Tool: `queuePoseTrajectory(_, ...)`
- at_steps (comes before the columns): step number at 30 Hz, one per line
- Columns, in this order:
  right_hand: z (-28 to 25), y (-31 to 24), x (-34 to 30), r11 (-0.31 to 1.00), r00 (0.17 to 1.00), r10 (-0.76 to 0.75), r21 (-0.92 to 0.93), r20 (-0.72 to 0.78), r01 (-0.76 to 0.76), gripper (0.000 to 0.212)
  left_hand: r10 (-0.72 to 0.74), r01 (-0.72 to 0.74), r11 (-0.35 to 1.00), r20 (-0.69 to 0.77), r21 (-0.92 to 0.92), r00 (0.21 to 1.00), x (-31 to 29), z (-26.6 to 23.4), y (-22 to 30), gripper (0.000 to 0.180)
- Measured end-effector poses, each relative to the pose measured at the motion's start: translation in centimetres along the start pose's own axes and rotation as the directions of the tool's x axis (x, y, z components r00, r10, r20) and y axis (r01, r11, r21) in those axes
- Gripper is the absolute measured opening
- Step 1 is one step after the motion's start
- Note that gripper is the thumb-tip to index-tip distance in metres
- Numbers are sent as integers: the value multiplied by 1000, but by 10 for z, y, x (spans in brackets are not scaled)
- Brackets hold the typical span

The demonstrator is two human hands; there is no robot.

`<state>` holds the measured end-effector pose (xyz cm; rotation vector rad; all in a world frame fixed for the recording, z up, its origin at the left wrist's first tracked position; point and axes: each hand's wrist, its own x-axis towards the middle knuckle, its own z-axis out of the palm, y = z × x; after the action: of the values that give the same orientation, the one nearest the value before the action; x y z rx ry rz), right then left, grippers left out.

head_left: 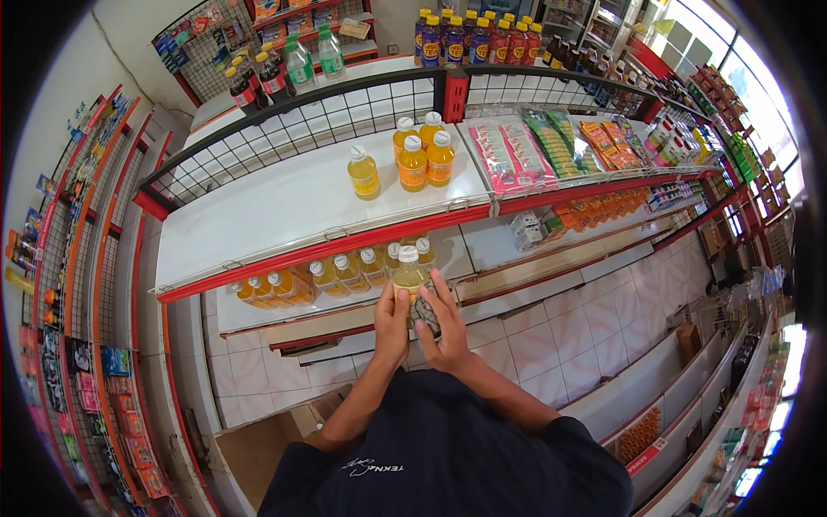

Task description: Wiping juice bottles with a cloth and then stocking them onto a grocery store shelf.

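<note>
In front of my chest I hold a small clear bottle (409, 277) of pale yellow drink upright, its white cap on top. My left hand (392, 327) is closed round its left side, thumb on the front. At its right side my right hand (444, 326) presses a grey patterned piece that looks like cloth (425, 316) against the bottle. Ahead on the white upper shelf (267, 215), a yellow bottle (363, 175) stands left of several orange bottles (413, 164). More orange and yellow bottles (326, 277) line the lower shelf, partly behind my hands.
A black wire-grid divider (301, 129) runs behind the upper shelf, which has a red front edge (327, 245). Snack packets (508, 155) lie to the right. An opened cardboard box (258, 452) is at my lower left. Racks stand on both sides of the tiled floor (560, 345).
</note>
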<state>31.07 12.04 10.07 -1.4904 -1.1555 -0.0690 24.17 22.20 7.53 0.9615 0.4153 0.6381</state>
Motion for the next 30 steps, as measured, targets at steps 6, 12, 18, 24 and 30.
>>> queuePoseTrajectory(6, -2, 3, 25, 958, 983, 178, 237, -51, -161, 57, -56, 68, 989, 94, -128, 994, -2, 12, 12, 44)
queuePoseTrajectory(12, 5, 4, 2, 951, 969, 241, 187, 44, -245, 63, -20, 38, 969, 75, -243, 997, 9, 7, 12, 46)
queuePoseTrajectory(18, 1, 6, 19, 1000, 998, 20, -14, 55, -20, 61, -88, 86, 988, -9, -126, 996, 5, -1, 4, 45)
queuePoseTrajectory(24, 11, 11, 20, 894, 956, 292, 347, 24, -282, 58, -36, 41, 993, 48, -110, 998, 2, 5, 4, 45)
queuePoseTrajectory(30, 9, 4, 3, 988, 990, 103, 103, 92, -113, 61, -106, 117, 974, 68, -192, 992, 7, -9, 14, 53)
